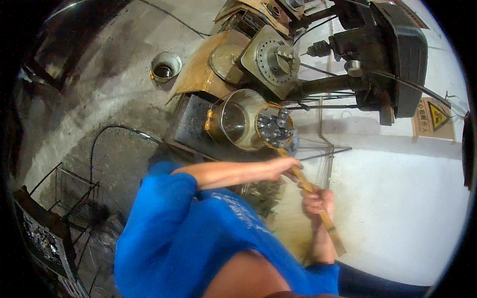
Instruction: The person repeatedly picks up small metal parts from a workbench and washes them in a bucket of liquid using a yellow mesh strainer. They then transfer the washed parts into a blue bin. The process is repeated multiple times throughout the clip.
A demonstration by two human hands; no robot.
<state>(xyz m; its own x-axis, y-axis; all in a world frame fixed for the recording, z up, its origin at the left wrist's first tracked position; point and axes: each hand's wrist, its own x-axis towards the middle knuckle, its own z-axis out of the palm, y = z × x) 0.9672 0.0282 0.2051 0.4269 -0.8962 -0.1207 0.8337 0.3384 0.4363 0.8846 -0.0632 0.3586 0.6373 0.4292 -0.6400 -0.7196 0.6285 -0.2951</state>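
Two grips on one wooden handle [306, 183]: it is held near the upper part by the left hand [279, 169] and farther down by the right hand [320, 199]. By the right, the wood is ringed with curled fingers, its free end left sticking out below; by the left, it is clasped too, though some fingertips are hidden. Up at the top, the handle is met by a round basket head [267, 145], and that is well loaded, with dark, shiny metal pieces [275, 128] heaped inside! It is seen right at the edge of a metal bucket [250, 103]; whether the rim is touched cannot be told. Dark liquid is held in that bucket, which is set on a dark counter [186, 117]. Just beyond, a round holed plate [271, 57] is faced by the chuck of a drill press [400, 54]. Out wider, a second bucket [167, 66] is stood on the floor [121, 82], and at far right a yellow warning triangle [438, 116] is mounted on the white wall [402, 184].
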